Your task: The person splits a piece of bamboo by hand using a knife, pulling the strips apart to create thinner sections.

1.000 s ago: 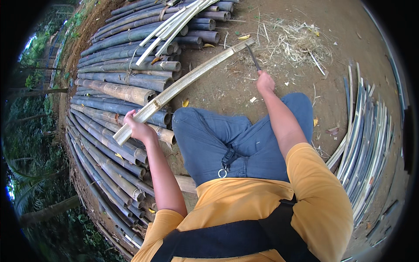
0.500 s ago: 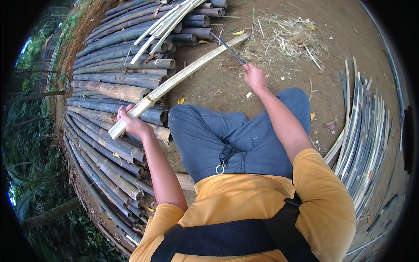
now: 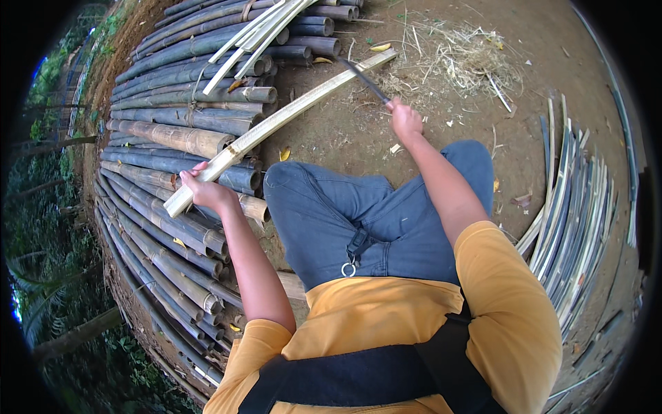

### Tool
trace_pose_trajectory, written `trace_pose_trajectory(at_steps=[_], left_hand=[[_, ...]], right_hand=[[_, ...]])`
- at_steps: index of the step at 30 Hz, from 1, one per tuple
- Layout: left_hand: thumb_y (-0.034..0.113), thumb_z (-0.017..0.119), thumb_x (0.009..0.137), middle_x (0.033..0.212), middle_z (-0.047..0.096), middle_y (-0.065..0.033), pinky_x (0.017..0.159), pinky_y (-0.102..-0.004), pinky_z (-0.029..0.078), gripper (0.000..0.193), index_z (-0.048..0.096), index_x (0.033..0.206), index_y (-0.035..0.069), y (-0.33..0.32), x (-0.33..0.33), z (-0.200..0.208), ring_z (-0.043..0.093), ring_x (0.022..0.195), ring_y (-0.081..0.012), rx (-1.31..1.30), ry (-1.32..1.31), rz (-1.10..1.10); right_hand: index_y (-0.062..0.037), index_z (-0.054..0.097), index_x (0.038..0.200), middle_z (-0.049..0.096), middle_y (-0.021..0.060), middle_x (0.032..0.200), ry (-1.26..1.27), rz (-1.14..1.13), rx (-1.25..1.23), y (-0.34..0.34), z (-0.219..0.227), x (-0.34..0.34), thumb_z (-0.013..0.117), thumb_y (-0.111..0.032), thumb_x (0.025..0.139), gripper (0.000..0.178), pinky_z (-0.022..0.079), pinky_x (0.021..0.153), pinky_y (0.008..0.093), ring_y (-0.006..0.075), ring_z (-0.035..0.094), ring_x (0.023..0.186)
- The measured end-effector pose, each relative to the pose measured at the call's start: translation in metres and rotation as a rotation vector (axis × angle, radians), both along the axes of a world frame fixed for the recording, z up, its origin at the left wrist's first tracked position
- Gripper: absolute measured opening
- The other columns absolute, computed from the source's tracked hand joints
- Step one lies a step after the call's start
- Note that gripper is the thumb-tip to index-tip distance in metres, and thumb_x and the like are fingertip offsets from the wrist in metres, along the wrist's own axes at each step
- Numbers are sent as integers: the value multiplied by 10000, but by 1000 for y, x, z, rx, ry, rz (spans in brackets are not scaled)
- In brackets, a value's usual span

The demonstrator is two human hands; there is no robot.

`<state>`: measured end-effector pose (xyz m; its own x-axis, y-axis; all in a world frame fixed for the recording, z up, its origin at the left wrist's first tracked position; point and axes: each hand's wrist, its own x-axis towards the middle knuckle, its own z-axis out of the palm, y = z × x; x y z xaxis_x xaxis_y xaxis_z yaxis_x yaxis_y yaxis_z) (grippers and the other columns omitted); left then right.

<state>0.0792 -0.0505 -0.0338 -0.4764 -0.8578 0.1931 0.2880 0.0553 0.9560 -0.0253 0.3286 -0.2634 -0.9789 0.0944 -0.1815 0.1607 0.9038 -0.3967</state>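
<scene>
My left hand [image 3: 203, 190] is closed around the near end of a long pale split bamboo strip [image 3: 276, 120]. The strip slants up and away to the right, over the ends of the stacked poles, and a darker node shows partway along it. In my right hand [image 3: 405, 123] is the handle of a long dark-bladed knife [image 3: 368, 80]. Its blade points up and to the left, with the tip beside the strip's far end; whether they touch I cannot tell.
Dark bamboo poles [image 3: 186, 142] lie stacked along my left, several pale strips [image 3: 259, 38] on top. Shavings [image 3: 476, 63] are heaped on the dirt ahead. A bundle of split bamboo strips [image 3: 578, 221] lies at my right. My bent legs [image 3: 331, 214] are between my arms.
My left hand has shifted slightly left and down, drawing the strip's near end with it. My right hand and the knife have moved a little to the right and down.
</scene>
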Motion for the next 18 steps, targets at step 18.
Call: trace_pose_trajectory(at_steps=[18], left_hand=[[279, 427, 1040, 829, 620, -71, 829, -390, 479, 273, 438, 811, 130, -24, 5, -20, 593, 856, -195, 1, 4, -9]], right_hand=[[-154, 548, 1067, 719, 177, 928, -20, -5, -89, -3, 18, -13, 589, -164, 926, 148, 556, 755, 517, 388, 707, 877]])
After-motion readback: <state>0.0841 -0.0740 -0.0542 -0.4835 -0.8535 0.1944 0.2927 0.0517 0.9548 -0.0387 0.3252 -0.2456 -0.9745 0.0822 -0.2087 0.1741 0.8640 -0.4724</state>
